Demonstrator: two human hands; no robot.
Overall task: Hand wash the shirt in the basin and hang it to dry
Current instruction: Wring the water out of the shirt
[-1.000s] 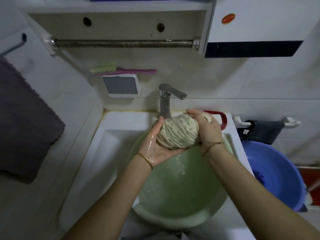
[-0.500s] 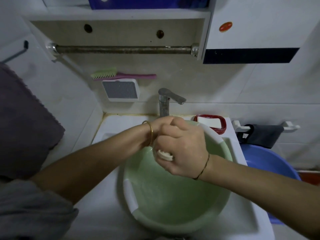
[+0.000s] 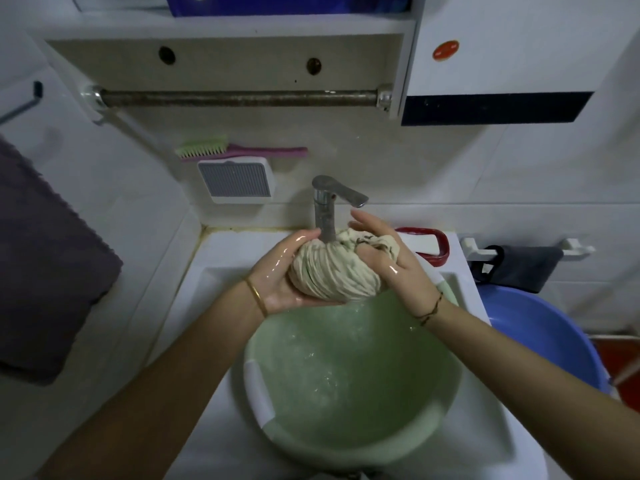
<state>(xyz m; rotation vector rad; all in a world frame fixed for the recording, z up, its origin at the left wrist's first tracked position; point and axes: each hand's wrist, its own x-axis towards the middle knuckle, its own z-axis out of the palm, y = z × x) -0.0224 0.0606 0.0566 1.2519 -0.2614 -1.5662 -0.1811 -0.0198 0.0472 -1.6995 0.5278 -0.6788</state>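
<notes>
Holds the shirt (image 3: 332, 271), bunched into a tight ball, over the far rim of the green basin (image 3: 258, 389), just by the tap (image 3: 323, 209), likely to let squeezed water drop into it rather than outside. Cups it from below in the left hand (image 3: 277, 278), fingers curved round the side. Clamps it with the right hand (image 3: 394, 265), lower fingers dug into the folds, thumb and forefinger lifted free.
</notes>
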